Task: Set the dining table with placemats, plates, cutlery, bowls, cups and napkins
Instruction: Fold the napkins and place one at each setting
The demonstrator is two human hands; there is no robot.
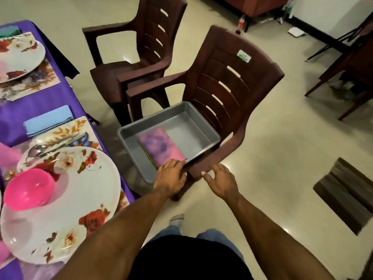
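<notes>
Grey tray (181,120) on brown chair (232,81), tiled floor (282,148)

Glossy white plate (66,201) with printed roses catches the light, and the pink bowl (29,189) on it looks like shiny translucent plastic. Purple tablecloth (40,102) reads as matt cloth. The brown chair (222,93) is moulded plastic with a dull sheen; the grey tray (193,122) on its seat is matt, faintly speckled plastic. Polished floor (282,158) mirrors the lamps.
</notes>
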